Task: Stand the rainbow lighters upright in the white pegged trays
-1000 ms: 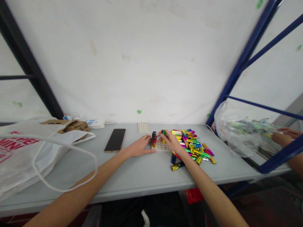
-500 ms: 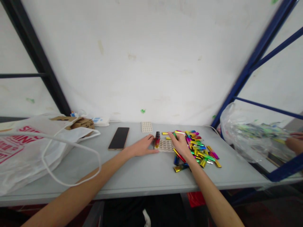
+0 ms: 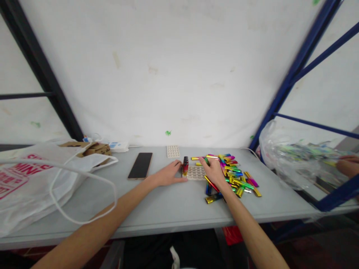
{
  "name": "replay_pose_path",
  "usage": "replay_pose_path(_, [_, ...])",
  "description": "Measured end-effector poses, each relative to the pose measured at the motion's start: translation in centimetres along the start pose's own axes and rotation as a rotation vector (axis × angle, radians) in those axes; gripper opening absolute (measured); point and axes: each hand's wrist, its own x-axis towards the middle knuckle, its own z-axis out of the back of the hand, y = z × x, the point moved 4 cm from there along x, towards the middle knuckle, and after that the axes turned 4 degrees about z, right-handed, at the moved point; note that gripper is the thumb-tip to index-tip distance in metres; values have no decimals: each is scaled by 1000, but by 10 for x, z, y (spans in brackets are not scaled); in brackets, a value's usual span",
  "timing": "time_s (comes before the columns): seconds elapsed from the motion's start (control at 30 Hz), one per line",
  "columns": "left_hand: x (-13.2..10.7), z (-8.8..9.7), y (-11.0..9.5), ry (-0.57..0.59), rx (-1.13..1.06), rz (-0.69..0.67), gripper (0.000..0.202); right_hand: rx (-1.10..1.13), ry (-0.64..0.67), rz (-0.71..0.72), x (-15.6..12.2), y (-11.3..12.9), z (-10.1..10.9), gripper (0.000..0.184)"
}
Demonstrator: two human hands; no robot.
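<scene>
A beige tray (image 3: 196, 173) with rows of small holes lies on the table in front of me. At its left end a row of lighters (image 3: 185, 166) with black tops and red-yellow bodies stands upright. My left hand (image 3: 169, 173) grips that end, thumb at the near corner and fingers at the far one. My right hand (image 3: 213, 171) is over the tray's right end, closed on a green lighter (image 3: 206, 161) that shows only partly between thumb and finger. Beside and partly under that hand spreads a loose pile of shiny metallic-coloured lighters (image 3: 238, 182).
A second holed tray (image 3: 173, 151) lies near the wall. Left of my hands is a phone (image 3: 140, 165), then a white plastic bag (image 3: 42, 179), a cable (image 3: 84, 223) and cardboard (image 3: 98, 148). Right are a clear bag (image 3: 280, 160), a blue frame (image 3: 291, 74) and another person's hand (image 3: 349, 166).
The camera view has shifted slightly. Both my hands, the tray and the lighters show no clear movement.
</scene>
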Motion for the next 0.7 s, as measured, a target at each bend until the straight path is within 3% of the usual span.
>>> replay_pose_path(0.3, [0,0,3,-15,3,0,67,-85,-30,44,0,-3,2,32])
replay_pose_path(0.57, [0,1,0,-3,8,-4,66,-65,1,53,-2,-1,-1,34])
replay_pose_path(0.7, [1,0,0,-14,-2,-18,65,-51,69,160,-1,0,-5,29])
